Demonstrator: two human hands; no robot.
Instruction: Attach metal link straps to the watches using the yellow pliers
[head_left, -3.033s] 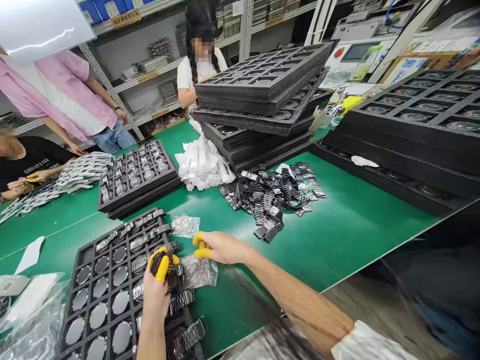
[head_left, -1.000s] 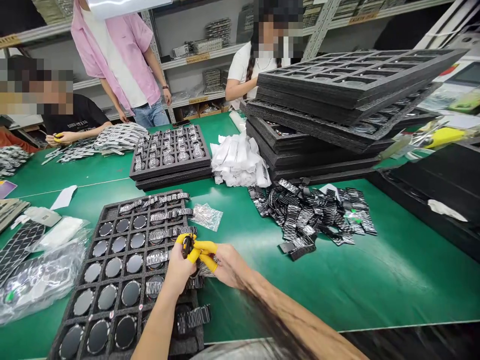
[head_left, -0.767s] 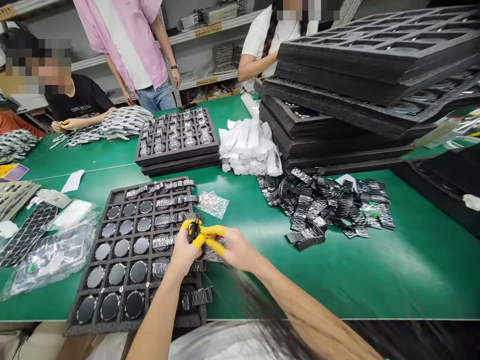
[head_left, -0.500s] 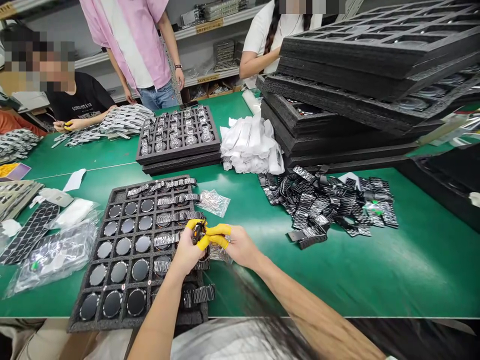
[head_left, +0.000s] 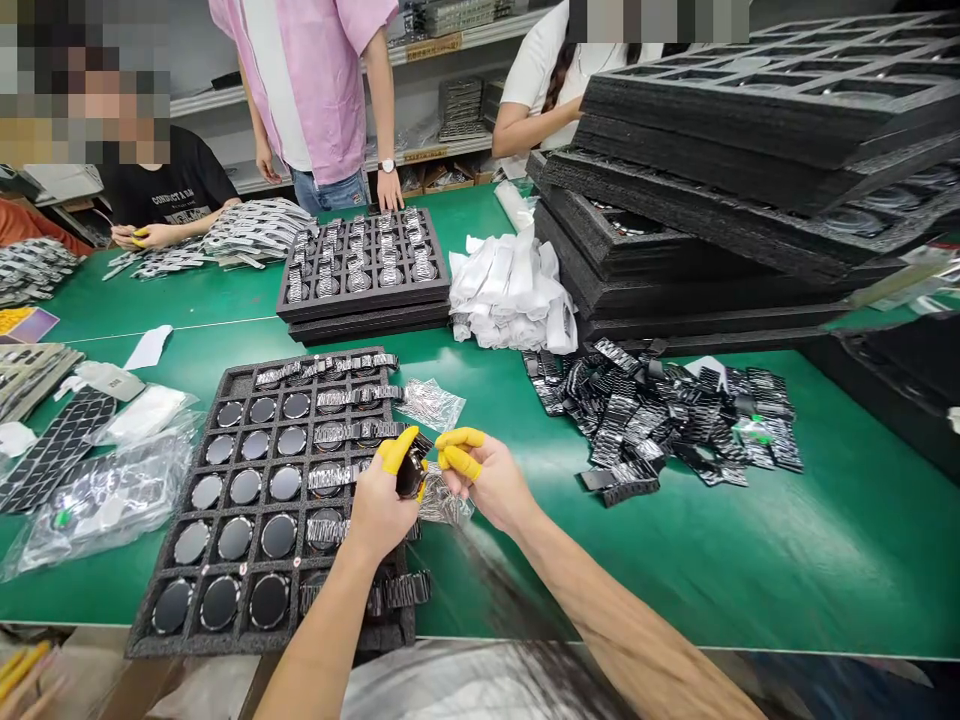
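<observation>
My left hand [head_left: 381, 505], with yellow finger cots, is closed around a dark watch [head_left: 410, 474] above the right side of a black foam tray [head_left: 306, 560]. Just right of the watch, my right hand [head_left: 491, 478], also in yellow cots, has thumb and fingers pinched together; anything between the tips is too small to make out. Round watch heads [head_left: 246, 487] fill the tray's left columns, while black link bands [head_left: 334, 478] lie across its right part. Beneath my hands is a small clear bag of thin metal pieces [head_left: 444, 500].
Right of my hands lies a heap of black link bands [head_left: 630, 420]. Behind it rise stacked foam trays [head_left: 697, 150] beside a white wrapped pile [head_left: 510, 290]. Another filled tray [head_left: 367, 295] sits farther back. Plastic bags [head_left: 112, 500] lie left. Several people are around the table.
My right hand has drawn back from the watch, leaving a gap. The watch has turned in my left hand. A standing person's hand now rests by the far tray; another yellow-tipped hand shows lower left.
</observation>
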